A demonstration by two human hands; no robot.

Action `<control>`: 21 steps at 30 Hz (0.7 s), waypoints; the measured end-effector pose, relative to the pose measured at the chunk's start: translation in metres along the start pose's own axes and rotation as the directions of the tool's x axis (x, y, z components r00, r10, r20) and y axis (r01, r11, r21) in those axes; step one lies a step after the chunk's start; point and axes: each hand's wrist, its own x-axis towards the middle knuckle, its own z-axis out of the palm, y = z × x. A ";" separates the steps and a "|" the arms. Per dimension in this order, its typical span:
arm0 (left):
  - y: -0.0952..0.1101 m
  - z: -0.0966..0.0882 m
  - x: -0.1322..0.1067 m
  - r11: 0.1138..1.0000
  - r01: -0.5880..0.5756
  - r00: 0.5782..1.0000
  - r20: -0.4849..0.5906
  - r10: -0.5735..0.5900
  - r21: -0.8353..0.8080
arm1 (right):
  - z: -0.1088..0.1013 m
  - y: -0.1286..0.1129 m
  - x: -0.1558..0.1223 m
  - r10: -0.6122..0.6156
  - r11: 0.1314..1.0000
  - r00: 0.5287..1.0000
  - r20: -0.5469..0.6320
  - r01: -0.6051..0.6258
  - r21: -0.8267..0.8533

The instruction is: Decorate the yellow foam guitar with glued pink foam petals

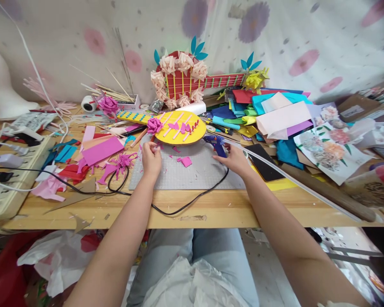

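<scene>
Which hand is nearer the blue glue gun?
Right. The right hand is right at the glue gun; the left hand is farther off, to its left, at the gray mat.

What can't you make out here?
Head view:
Anything in the left grip: hidden by its fingers.
Part of the glue gun: covered by the right grip.
Far end of the power strip: cut off by left edge.
Side of the tub: cut off by right edge.

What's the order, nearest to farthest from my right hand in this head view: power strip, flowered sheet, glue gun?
1. Glue gun, right at your right hand.
2. Flowered sheet, off to your right.
3. Power strip, at the far left.
</scene>
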 end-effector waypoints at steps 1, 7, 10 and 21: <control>-0.002 0.001 -0.001 1.000 -0.010 1.000 -0.010 0.010 -0.006 | 0.000 -0.001 -0.005 0.007 1.000 0.998 -0.061 -0.008 -0.015; -0.004 0.008 -0.003 0.982 0.091 0.992 0.101 -0.075 -0.165 | 0.006 -0.030 -0.032 -0.012 1.000 0.994 -0.108 0.009 -0.021; 0.000 0.011 -0.004 0.958 0.176 0.979 0.145 -0.146 -0.227 | 0.014 -0.055 -0.033 -0.153 0.984 0.980 0.125 0.140 0.108; 0.004 0.003 0.000 0.928 0.210 0.974 0.144 -0.173 -0.308 | 0.055 -0.123 -0.007 -0.360 0.916 0.880 0.309 0.397 -0.064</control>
